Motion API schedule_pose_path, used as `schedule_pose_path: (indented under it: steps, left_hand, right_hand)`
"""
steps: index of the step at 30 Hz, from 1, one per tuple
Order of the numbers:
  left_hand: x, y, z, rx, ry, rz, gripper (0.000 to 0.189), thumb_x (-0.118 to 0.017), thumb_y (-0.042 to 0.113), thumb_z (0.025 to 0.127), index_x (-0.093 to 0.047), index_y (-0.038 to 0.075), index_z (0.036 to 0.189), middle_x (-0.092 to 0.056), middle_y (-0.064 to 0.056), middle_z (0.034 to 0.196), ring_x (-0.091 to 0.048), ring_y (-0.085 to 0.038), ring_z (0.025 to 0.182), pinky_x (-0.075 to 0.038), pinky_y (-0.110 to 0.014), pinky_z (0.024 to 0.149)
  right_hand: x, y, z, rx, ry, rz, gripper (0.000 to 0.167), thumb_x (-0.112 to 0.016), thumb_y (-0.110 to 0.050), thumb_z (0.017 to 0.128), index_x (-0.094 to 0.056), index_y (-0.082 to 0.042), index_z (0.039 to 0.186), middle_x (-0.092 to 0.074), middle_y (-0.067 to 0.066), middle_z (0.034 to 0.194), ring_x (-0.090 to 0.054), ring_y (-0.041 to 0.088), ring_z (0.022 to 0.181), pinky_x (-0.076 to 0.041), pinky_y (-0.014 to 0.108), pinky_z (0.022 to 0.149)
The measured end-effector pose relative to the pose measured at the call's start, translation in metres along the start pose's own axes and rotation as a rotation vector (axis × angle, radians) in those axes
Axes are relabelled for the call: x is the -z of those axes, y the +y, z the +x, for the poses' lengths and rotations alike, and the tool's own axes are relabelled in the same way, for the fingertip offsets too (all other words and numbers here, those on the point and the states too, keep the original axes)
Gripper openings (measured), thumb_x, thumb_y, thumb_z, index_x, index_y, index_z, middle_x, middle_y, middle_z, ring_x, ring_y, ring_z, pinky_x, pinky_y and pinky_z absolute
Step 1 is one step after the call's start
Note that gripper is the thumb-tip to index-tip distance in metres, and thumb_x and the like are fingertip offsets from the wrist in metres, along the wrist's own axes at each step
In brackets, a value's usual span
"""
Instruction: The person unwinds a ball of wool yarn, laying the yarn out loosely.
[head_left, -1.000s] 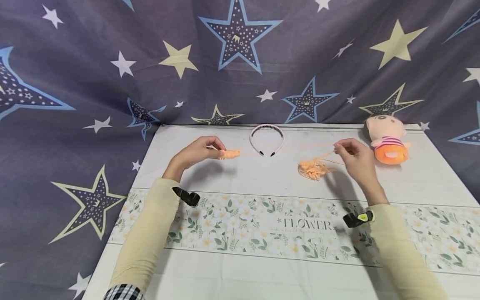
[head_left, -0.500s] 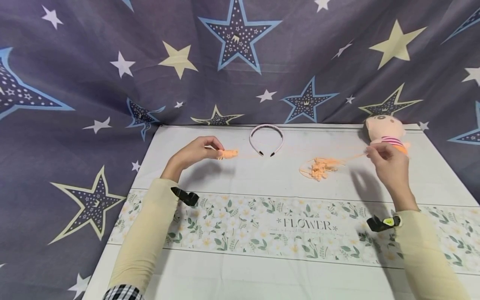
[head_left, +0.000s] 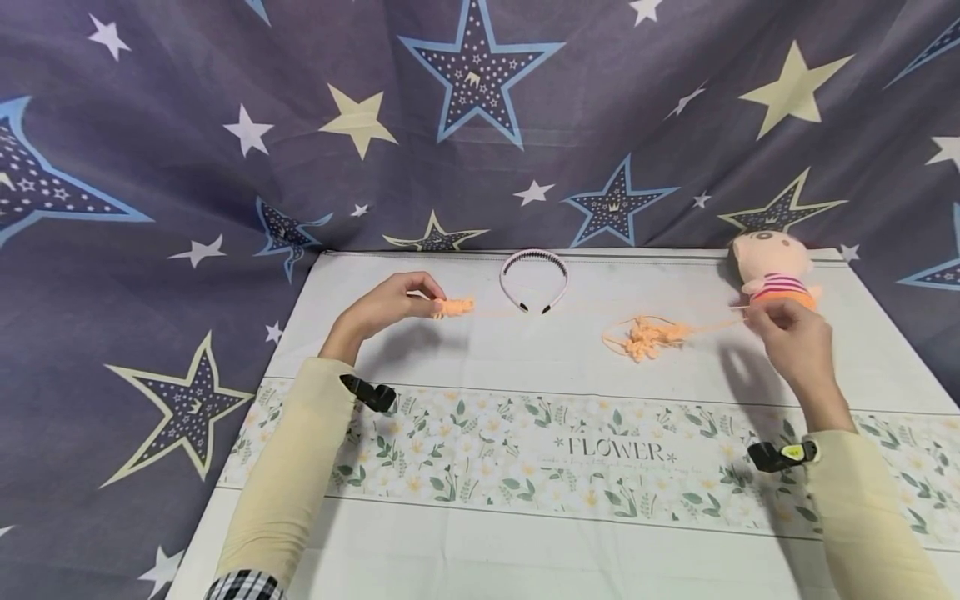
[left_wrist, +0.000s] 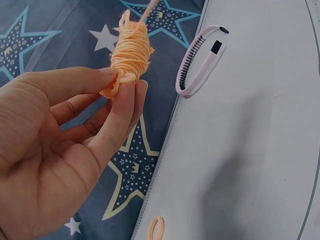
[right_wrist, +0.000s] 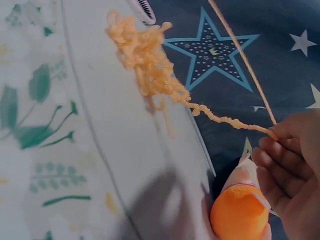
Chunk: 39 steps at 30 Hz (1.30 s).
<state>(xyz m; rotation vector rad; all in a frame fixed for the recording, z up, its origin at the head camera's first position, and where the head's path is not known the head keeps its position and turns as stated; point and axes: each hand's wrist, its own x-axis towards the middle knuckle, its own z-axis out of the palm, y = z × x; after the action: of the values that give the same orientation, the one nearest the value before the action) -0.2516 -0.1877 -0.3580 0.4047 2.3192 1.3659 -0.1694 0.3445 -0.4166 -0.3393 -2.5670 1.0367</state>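
In the left wrist view, a small bundle of wound orange yarn (left_wrist: 131,52) is pinched at its lower end between the thumb and fingers of my left hand (head_left: 388,307). From the bundle, a thin yarn strand (right_wrist: 241,57) stretches across to my right hand (head_left: 795,342), which pinches it between thumb and fingertips. A loose, crinkled tangle of the same yarn (head_left: 648,337) lies on the table between the hands, nearer the right. One kinked length runs from this tangle up to the right fingertips. Both hands are held above the table.
A pale pink headband (head_left: 565,275) with dark tips lies at the back middle of the white table mat (head_left: 480,550). Just behind my right hand is a plush doll (head_left: 776,258) in a striped top and orange bottom. A star-patterned curtain (head_left: 480,192) hangs behind the table.
My right hand has moved right and slightly toward me, drawing the strand out. The tangle's loops have shifted and stretched rightward. My left hand has stayed nearly still with the wound bundle.
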Motion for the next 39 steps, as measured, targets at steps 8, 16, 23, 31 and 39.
schedule_pose_path:
  steps: [8,16,23,31,39]
  left_hand:
    - [-0.001,-0.015,0.013,0.001,0.006,0.008,0.02,-0.067,0.013,0.089,-0.063,0.003,0.105,-0.062,-0.01,0.105,-0.057,-0.022,0.097,-0.046,-0.033,0.086]
    - [-0.006,-0.012,0.015,-0.023,0.007,0.009,0.016,-0.068,0.014,0.087,-0.065,0.007,0.101,-0.063,-0.008,0.102,-0.058,-0.022,0.098,-0.046,-0.032,0.086]
    - [-0.009,-0.008,0.016,-0.045,0.006,0.006,0.016,-0.068,0.012,0.087,-0.065,0.004,0.101,-0.064,-0.009,0.101,-0.059,-0.022,0.095,-0.045,-0.032,0.085]
    - [-0.014,-0.003,0.018,-0.05,-0.008,0.011,0.016,-0.068,0.013,0.087,-0.065,0.006,0.101,-0.064,-0.009,0.102,-0.058,-0.021,0.096,-0.045,-0.031,0.086]
    - [-0.018,0.002,0.015,-0.029,-0.01,0.017,0.018,-0.068,0.013,0.087,-0.065,0.005,0.103,-0.064,-0.009,0.102,-0.058,-0.021,0.094,-0.044,-0.031,0.085]
  right_hand:
    - [-0.016,0.004,-0.008,0.152,-0.138,-0.061,0.025,-0.059,-0.023,0.095,-0.066,0.0,0.1,-0.068,0.02,0.091,-0.044,-0.017,0.067,-0.039,0.01,0.057]
    - [-0.035,-0.007,-0.01,0.236,-0.184,-0.046,0.019,-0.061,-0.019,0.093,-0.067,-0.001,0.098,-0.067,0.017,0.088,-0.047,-0.009,0.07,-0.04,0.014,0.061]
    - [-0.045,-0.037,-0.008,0.283,-0.145,0.008,0.021,-0.061,-0.018,0.093,-0.068,0.0,0.099,-0.069,0.019,0.089,-0.045,-0.013,0.071,-0.039,0.011,0.065]
    - [-0.083,-0.082,-0.01,0.4,-0.203,0.141,0.014,-0.063,-0.009,0.091,-0.066,0.002,0.099,-0.069,0.017,0.092,-0.057,0.007,0.077,-0.043,0.01,0.07]
    - [-0.134,-0.134,-0.028,0.433,-0.396,0.248,0.014,-0.064,-0.008,0.09,-0.066,0.0,0.102,-0.068,0.015,0.096,-0.064,0.027,0.083,-0.054,0.038,0.079]
